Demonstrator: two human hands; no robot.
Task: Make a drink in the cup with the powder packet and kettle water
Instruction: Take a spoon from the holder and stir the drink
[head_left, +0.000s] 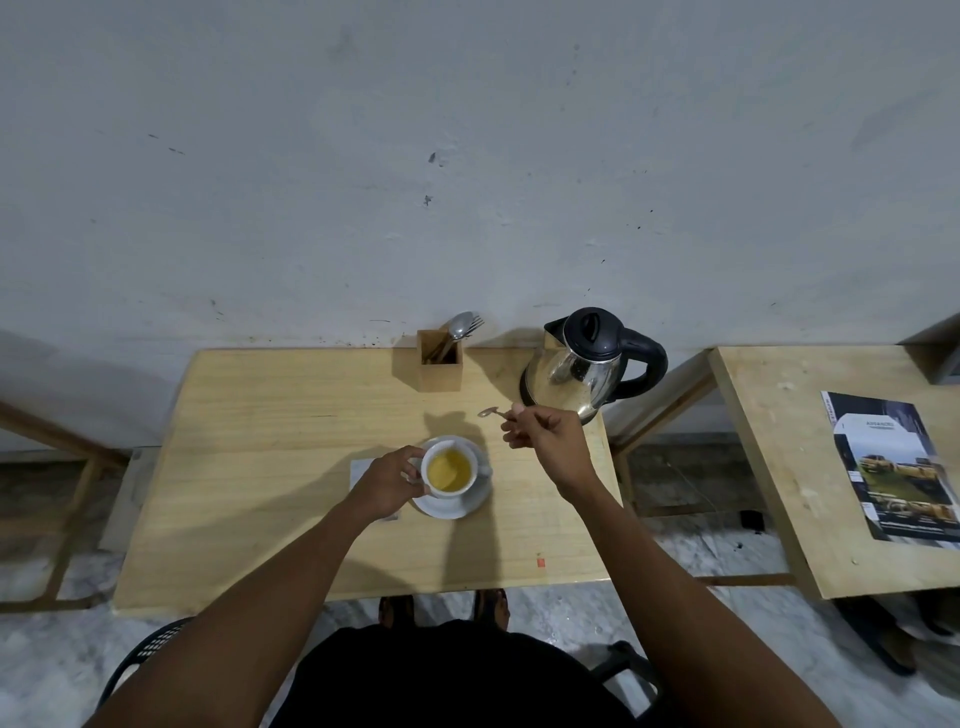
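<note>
Worktop, pale wood, holding all items. Cup: white, upright on a white saucer near the worktop's centre, filled with yellow liquid; powder and water both judged already in. Left hand: fingers clasped on the cup's 9 o'clock wall, steadying it. Right hand: pinched shut on a small teaspoon, raised above the worktop at the cup's 1 o'clock, apart from the rim. Teaspoon: long axis close to level, running 3 to 9 o'clock; bowl at the 9 o'clock end, handle end hidden in the fingers. Kettle: steel with black lid and handle, standing at 2 o'clock from the cup, spout toward 10 o'clock, handle toward 3. Wooden cutlery box: at the cup's 12 o'clock by the wall, spoon and fork inside. Packet: something pale lies under the left hand; cannot tell whether it is the packet. Step in hand, judged: stirring. To do it well, keep the cup braced, tip the teaspoon bowl-down, stir slowly off the walls, and avoid slopping liquid into the saucer.
</note>
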